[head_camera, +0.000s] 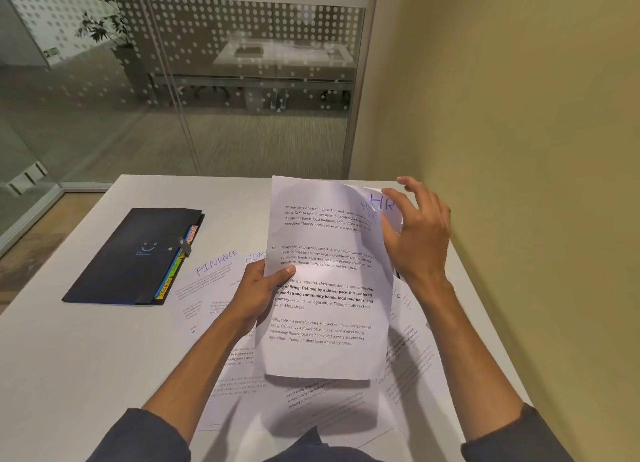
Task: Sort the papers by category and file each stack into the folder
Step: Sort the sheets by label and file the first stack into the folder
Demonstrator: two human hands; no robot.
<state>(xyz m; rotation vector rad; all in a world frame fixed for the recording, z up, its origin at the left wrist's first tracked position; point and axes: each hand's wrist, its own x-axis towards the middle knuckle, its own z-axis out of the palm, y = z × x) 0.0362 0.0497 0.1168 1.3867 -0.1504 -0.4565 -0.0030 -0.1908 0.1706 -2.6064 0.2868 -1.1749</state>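
Your left hand (258,290) grips a thin stack of printed sheets (329,288) by its left edge, thumb on the front page, holding it raised above the worktop (69,357). Your right hand (417,233) touches the stack's top right corner beside a blue "HR" mark, fingers spread and loosely bent. More papers (221,288), marked "FINANCE" and "ADM", lie beneath on the worktop. The dark folder (133,255) lies closed, well left of both hands.
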